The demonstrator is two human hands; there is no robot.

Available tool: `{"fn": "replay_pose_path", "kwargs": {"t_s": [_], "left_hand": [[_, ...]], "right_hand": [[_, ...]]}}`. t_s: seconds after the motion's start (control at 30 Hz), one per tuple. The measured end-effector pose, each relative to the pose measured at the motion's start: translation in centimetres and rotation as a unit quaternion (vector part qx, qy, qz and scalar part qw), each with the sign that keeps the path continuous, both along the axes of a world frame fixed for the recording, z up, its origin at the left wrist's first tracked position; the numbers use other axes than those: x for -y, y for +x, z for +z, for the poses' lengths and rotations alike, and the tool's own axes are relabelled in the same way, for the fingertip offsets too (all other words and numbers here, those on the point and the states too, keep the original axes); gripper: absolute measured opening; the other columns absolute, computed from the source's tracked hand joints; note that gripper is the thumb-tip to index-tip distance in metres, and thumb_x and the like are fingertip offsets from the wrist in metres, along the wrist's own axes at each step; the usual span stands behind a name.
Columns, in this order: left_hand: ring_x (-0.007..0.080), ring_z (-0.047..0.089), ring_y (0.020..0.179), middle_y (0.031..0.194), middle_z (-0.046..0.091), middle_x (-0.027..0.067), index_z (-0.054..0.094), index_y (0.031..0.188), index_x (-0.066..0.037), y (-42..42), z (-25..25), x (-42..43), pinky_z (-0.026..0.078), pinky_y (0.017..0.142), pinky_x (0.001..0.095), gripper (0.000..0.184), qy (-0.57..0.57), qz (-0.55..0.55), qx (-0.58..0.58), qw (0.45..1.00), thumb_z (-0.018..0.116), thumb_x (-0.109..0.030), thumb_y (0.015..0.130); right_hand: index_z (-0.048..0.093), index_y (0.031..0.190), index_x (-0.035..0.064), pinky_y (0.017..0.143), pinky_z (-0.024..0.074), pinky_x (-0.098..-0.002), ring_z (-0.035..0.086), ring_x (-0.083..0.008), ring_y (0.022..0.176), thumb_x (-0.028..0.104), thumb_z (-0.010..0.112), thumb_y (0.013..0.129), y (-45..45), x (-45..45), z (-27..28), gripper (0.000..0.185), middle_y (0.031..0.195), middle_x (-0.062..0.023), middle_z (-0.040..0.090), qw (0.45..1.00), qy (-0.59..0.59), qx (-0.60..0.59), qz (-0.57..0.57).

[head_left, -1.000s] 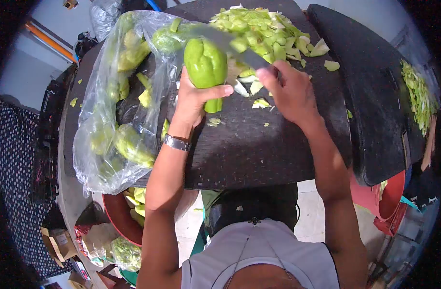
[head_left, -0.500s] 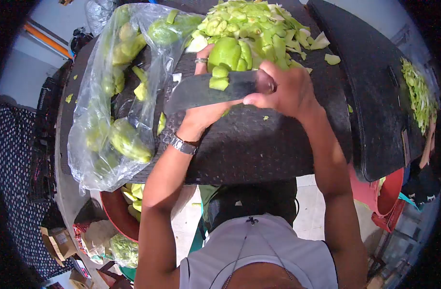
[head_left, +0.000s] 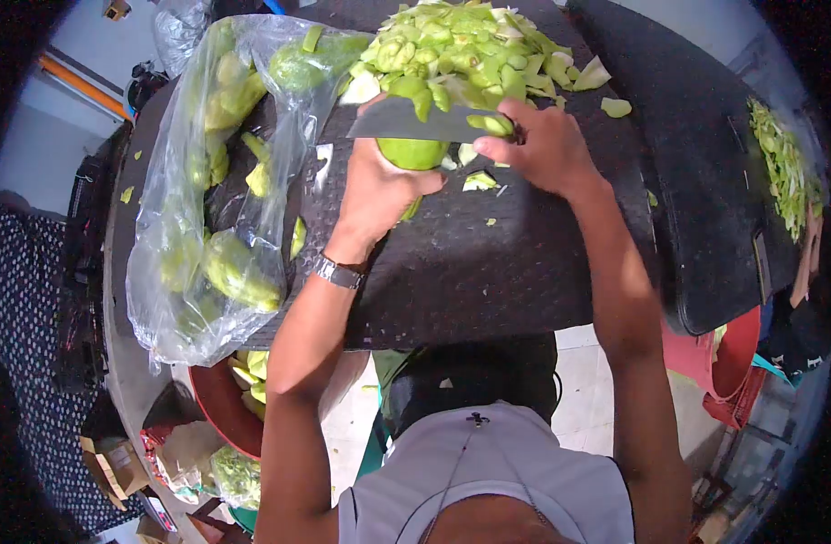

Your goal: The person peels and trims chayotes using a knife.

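While your left hand (head_left: 379, 195) gripped it from below, the green vegetable (head_left: 413, 155) sat raised above the table (head_left: 488, 290), partly hidden behind the knife (head_left: 383, 127). Your left fingers were wrapped around its side, largely out of sight, and the thumb pressed across its near face. Your right hand (head_left: 553, 150) was closed around the knife's handle, most of which it covered, with the thumb lying along the near side. The blade ran from there toward your left hand, across the upper part of the vegetable; whether its edge was cutting in, you could not tell from this view. Some slices (head_left: 422, 95) showed along the blade's far side, and another slice (head_left: 490, 125) lay against the blade just beside your right fingers.

Beyond both hands, a heap of cut pieces (head_left: 465, 50) spread over the table, with loose bits trailing off past your right hand. To the left of your left hand stretched a clear plastic bag (head_left: 152, 313) with more whole vegetables (head_left: 240, 272) inside. Well to the right of your right hand stood a dark board (head_left: 674, 163), bearing pale green shreds (head_left: 778, 168) near its outer edge. Below your left forearm, past the table's near edge, a red tub (head_left: 211, 408) held more green pieces (head_left: 250, 372).
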State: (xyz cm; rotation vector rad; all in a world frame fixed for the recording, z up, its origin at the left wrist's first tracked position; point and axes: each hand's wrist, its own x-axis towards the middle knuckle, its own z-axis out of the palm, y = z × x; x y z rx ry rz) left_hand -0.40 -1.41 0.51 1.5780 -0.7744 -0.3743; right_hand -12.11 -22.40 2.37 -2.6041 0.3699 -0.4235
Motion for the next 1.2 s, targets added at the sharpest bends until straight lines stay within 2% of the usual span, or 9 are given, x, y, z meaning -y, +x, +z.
{"fn": "replay_pose_path", "kwargs": {"t_s": [0.27,0.3,0.4,0.5,0.6,0.77,0.9,1.1,1.2], "left_hand": [[0.0211,0.059,0.115,0.124,0.059,0.0071,0.046,0.135,-0.002,0.9,1.0,-0.8,0.048,0.101,0.0344,0.084,-0.004,-0.002,0.022,1.0,0.084,0.005,0.059],[0.0209,0.06,0.114,0.122,0.06,0.007,0.047,0.133,-0.002,0.7,1.3,-0.9,0.049,0.1,0.0343,0.083,-0.017,0.001,0.012,1.0,0.084,0.005,0.059],[0.02,0.062,0.109,0.118,0.062,0.0069,0.048,0.129,-0.003,0.3,1.9,-0.8,0.051,0.096,0.0341,0.079,-0.058,0.012,-0.017,0.998,0.086,0.004,0.06],[0.0215,0.061,0.116,0.124,0.06,0.0079,0.037,0.144,-0.001,0.1,1.2,-0.9,0.05,0.102,0.035,0.096,0.026,0.031,0.01,0.999,0.083,0.005,0.06],[0.0203,0.061,0.115,0.126,0.061,0.0086,0.037,0.144,-0.001,1.0,1.2,-0.9,0.05,0.101,0.0338,0.095,-0.019,0.002,0.105,0.994,0.083,0.005,0.06],[0.0168,0.063,0.109,0.117,0.067,0.0059,0.053,0.131,0.002,1.2,2.0,-0.8,0.049,0.1,0.0321,0.08,-0.053,-0.059,-0.052,0.995,0.09,0.004,0.06],[0.0169,0.063,0.107,0.117,0.066,0.0049,0.053,0.132,0.0,0.9,2.4,-0.9,0.05,0.098,0.032,0.081,-0.046,-0.045,-0.084,0.994,0.09,0.005,0.06],[0.017,0.064,0.105,0.116,0.066,0.0045,0.054,0.13,-0.003,1.4,0.9,-1.0,0.054,0.091,0.0324,0.077,-0.11,-0.049,-0.152,0.981,0.086,0.007,0.061],[0.0167,0.066,0.102,0.113,0.067,0.0044,0.058,0.125,-0.003,0.9,0.3,-0.7,0.057,0.086,0.0324,0.068,-0.122,-0.035,-0.171,0.977,0.085,0.007,0.063]], "right_hand": [[0.071,0.114,0.0083,0.085,0.0563,-0.0532,0.072,-0.0453,0.09,0.082,0.065,0.077,0.5,1.4,0.0,0.083,0.085,-0.0254,0.072,1.0,0.008,0.0,-0.006],[0.071,0.109,0.0073,0.079,0.0543,-0.0464,0.072,-0.0373,0.086,0.064,0.071,0.084,0.2,1.0,0.1,0.062,0.082,-0.0184,0.072,1.0,-0.013,0.001,-0.025],[0.073,0.115,0.0069,0.084,0.056,-0.0522,0.072,-0.0436,0.093,0.083,0.061,0.08,0.2,-0.7,0.9,0.085,0.091,-0.0259,0.073,0.999,-0.017,-0.005,-0.033],[0.074,0.112,0.0051,0.085,0.0556,-0.0522,0.072,-0.0436,0.094,0.082,0.058,0.084,1.4,0.2,-0.7,0.083,0.093,-0.027,0.072,0.996,-0.056,0.072,-0.012],[0.074,0.11,0.0039,0.087,0.0548,-0.0515,0.071,-0.0439,0.096,0.079,0.054,0.089,1.1,2.1,0.1,0.08,0.095,-0.0279,0.072,0.996,0.06,-0.029,-0.058],[0.069,0.099,-0.0046,0.077,0.0521,-0.0518,0.068,-0.0436,0.081,0.074,0.046,0.096,1.6,0.0,-0.8,0.082,0.079,-0.0257,0.068,0.987,0.157,0.022,-0.017],[0.065,0.093,-0.0063,0.071,0.0504,-0.0485,0.065,-0.0375,0.072,0.07,0.045,0.099,0.3,-1.6,1.2,0.079,0.074,-0.0234,0.065,0.894,0.425,-0.115,-0.08],[0.066,0.1,0.0016,0.064,0.0529,-0.0492,0.066,-0.0397,0.066,0.065,0.059,0.095,0.4,-2.6,0.5,0.064,0.073,-0.0206,0.067,0.972,0.218,0.087,-0.024],[0.066,0.106,0.0018,0.06,0.0483,-0.0362,0.063,-0.0202,0.063,0.047,0.068,0.094,-0.1,-5.1,0.2,0.047,0.07,-0.0104,0.062,0.987,0.106,0.121,0.014]]}}
